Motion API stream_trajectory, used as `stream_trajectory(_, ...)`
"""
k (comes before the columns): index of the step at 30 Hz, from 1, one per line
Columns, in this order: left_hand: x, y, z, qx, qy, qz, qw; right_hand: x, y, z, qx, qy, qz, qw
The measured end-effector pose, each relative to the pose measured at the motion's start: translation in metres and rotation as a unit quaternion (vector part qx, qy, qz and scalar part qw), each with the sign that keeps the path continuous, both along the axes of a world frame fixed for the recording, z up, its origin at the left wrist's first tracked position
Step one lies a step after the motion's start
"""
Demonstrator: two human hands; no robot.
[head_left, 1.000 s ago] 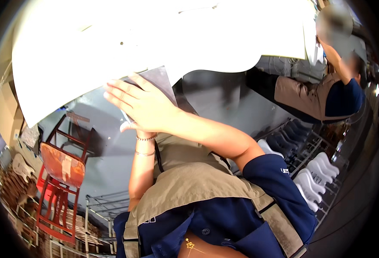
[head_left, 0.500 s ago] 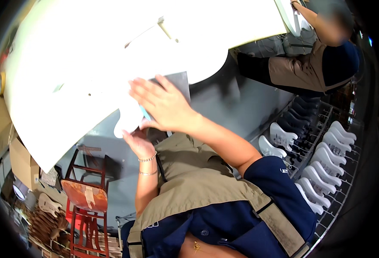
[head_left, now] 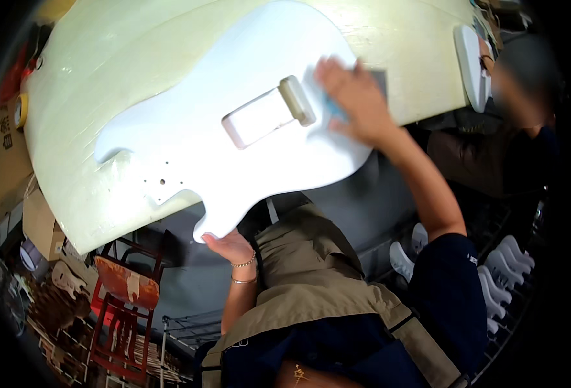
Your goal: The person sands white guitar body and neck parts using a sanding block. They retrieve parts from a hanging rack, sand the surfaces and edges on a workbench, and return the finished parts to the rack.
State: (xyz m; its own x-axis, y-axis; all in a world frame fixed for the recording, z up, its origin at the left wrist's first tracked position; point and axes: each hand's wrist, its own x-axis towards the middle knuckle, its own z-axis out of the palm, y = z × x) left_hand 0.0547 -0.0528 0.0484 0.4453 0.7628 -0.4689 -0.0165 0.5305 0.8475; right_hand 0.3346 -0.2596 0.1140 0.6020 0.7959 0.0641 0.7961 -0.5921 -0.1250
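A white electric guitar body (head_left: 195,116) lies over the edge of the pale table, its rectangular cavity facing up. My left hand (head_left: 230,247) grips the tip of its near horn, thumb on top and fingers underneath. On the body's right end, beyond the cavity, rests my right hand (head_left: 353,100), smeared by motion, its fingers laid out over the surface. A dark grey sheet (head_left: 380,80), which looks like sandpaper, sticks out past that hand. Something light blue (head_left: 334,108) shows beneath the palm; its shape is mostly hidden.
Beyond the table's (head_left: 421,77) right edge, a co-worker handles another white body (head_left: 472,68). White guitar bodies (head_left: 506,265) hang on a rack at lower right. A worn reddish chair (head_left: 127,282) and a cardboard box (head_left: 43,223) stand at lower left.
My right hand has slid from near the horn to the body's far right end, taking the grey sheet along. My left hand keeps its place at the horn. Glare on the table has dimmed.
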Motion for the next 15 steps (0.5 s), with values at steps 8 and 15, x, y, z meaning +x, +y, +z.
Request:
stream_trajectory(8, 0.0, -0.009, -0.014, 0.028, -0.01, 0.065, 0.997, -0.024, 0.22, -0.009, 0.148, 0.028, 0.083, 0.985)
stream_trajectory(15, 0.004, -0.008, -0.018, 0.039, -0.016, 0.082, 0.996, -0.017, 0.198, -0.006, 0.13, 0.082, 0.17, 0.973)
